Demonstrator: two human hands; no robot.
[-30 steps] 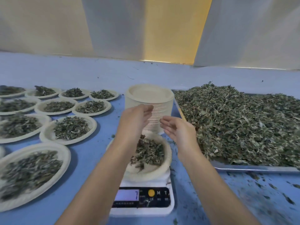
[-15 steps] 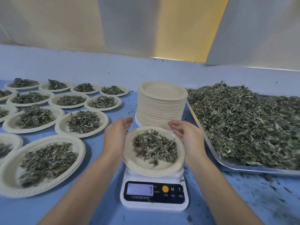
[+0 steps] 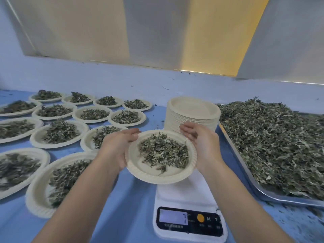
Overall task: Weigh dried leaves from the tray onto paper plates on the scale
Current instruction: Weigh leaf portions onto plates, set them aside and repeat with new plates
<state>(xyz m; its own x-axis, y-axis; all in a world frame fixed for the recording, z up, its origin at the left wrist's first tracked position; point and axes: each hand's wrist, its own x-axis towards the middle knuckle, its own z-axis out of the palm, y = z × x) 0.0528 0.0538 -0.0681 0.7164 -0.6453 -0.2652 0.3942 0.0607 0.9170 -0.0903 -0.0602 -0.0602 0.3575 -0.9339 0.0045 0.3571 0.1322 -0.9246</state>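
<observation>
A paper plate (image 3: pixel 157 178) carrying a small heap of dried leaves (image 3: pixel 163 151) is lifted above and just left of the white scale (image 3: pixel 189 197). My left hand (image 3: pixel 117 148) supports its left rim and my right hand (image 3: pixel 201 146) its right rim, fingers of both stretched out along the edge; the thumbs are hidden. The scale's platform is bare and its display (image 3: pixel 173 219) is lit. The metal tray (image 3: pixel 273 199) piled with dried leaves (image 3: pixel 273 146) lies at the right.
A tall stack of empty paper plates (image 3: pixel 192 113) stands behind the scale. Several filled plates (image 3: pixel 59 132) cover the blue table (image 3: pixel 133 199) on the left, the nearest one (image 3: pixel 43 195) by my left forearm. Leaf crumbs litter the table at the lower right.
Both hands came down to the plate's sides on the scale, then lifted it up and slightly left. The scale's platform is now uncovered.
</observation>
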